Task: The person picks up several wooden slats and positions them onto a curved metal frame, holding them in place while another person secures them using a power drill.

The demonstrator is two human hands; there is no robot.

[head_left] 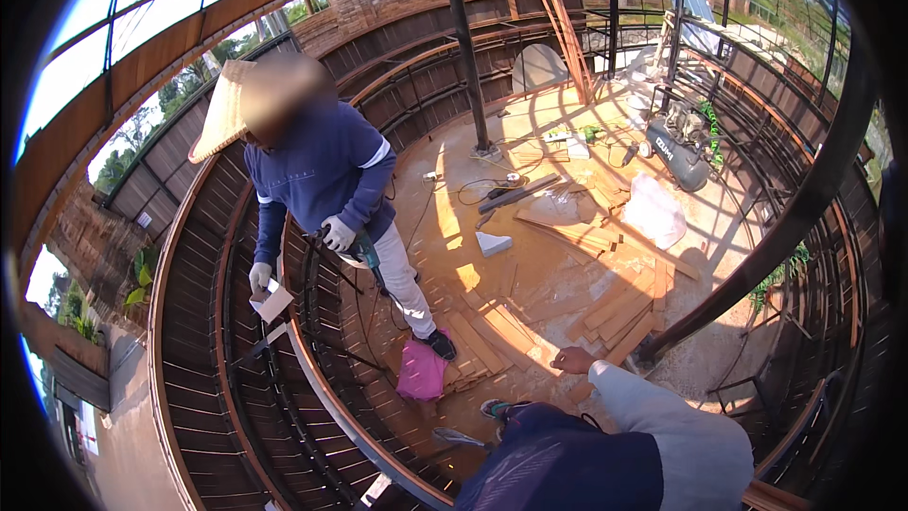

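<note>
My right hand (573, 361) hangs out in front of me at the end of a grey sleeve, its fingers curled closed. Whatever may be inside them is too small to make out. Below it on the floor are loose wooden planks (511, 329), and a further pile of planks (619, 317) spreads just beyond; I cannot tell if the hand touches any. My left hand is out of the picture.
At left, a co-worker (326, 166) in gloves holds a teal power tool (367, 252) and a white box-like piece (272, 305) by a curved rail (317, 374). Around stand a pink cloth (422, 369), a dark post (719, 293), a plastic bag (654, 211) and an air compressor (679, 156).
</note>
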